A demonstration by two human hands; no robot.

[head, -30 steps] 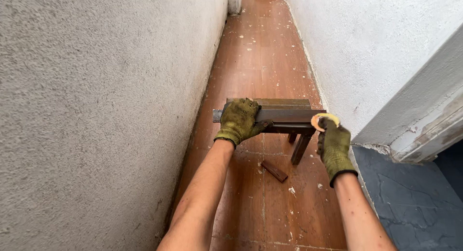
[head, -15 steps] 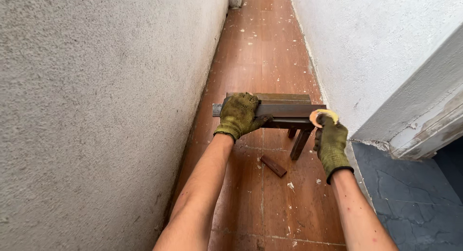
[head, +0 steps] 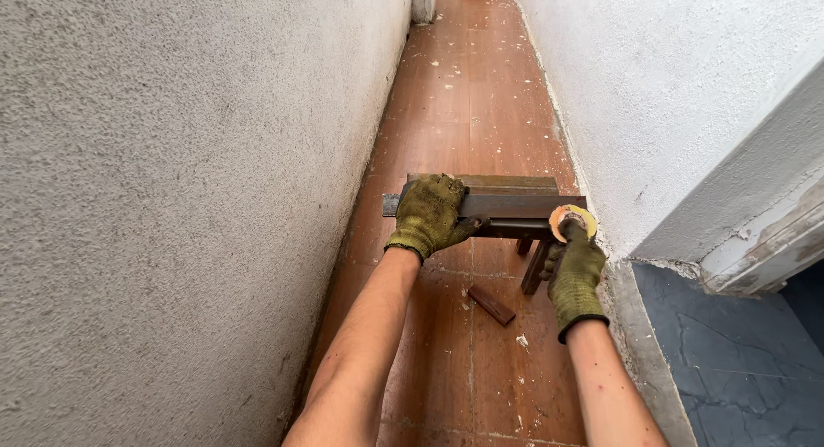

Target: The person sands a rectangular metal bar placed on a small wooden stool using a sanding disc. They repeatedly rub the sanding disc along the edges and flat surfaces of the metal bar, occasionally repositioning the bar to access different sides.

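In the narrow corridor the gloved left hand (head: 432, 213) has its grip closed over a dark metal bar (head: 515, 206) lying across a small wooden stool (head: 506, 189). The right hand (head: 573, 271) holds a yellow tape roll (head: 572, 218) against the bar's right end.

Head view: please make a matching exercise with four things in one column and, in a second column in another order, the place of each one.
Things:
1. left hand
2. right hand
3. roll of tape
4. small wood piece

Places:
A. lying on the brown floor under the bench
B. pressed on top of the dark bar across the wooden bench
C. at the right end of the bar, held up
D. below the bar's right end, gripping the roll

Pairs: 1-B, 2-D, 3-C, 4-A
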